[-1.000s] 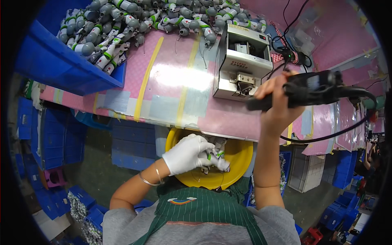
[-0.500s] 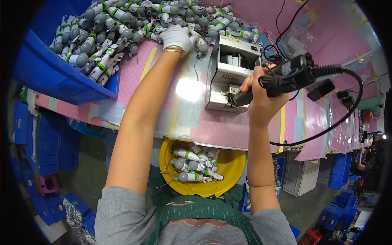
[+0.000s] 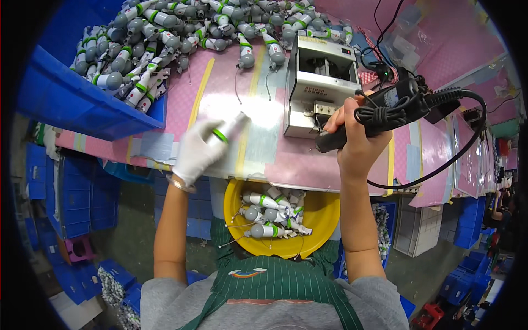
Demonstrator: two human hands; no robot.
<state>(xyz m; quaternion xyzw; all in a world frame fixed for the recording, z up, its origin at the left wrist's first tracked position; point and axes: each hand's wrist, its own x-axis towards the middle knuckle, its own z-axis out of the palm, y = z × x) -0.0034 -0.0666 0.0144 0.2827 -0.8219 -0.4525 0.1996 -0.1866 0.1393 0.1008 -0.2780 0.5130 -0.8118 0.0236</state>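
My left hand (image 3: 193, 153), in a white glove, is closed around a white cylindrical part with a green ring (image 3: 233, 126) above the table; it is blurred by motion, and my palm hides its other end. My bare right hand (image 3: 356, 135) grips a black corded electric screwdriver (image 3: 331, 141), its thick end bundled with coiled cable. The screwdriver lies in front of a silver metal box-shaped machine (image 3: 324, 91) with an opening on top. Similar parts with grey round ends and thin wires lie in a heap (image 3: 220, 22) at the back.
A blue bin (image 3: 82, 104) of these parts stands at the left. Below the table edge, a yellow basin (image 3: 324, 225) holds several more. The screwdriver's black cable (image 3: 473, 143) loops over the pink, taped table (image 3: 297, 165) at the right.
My left hand has come back from the heap toward me, bringing a white part with it. Two parts now lie at the heap's near edge. My right hand still grips the screwdriver.
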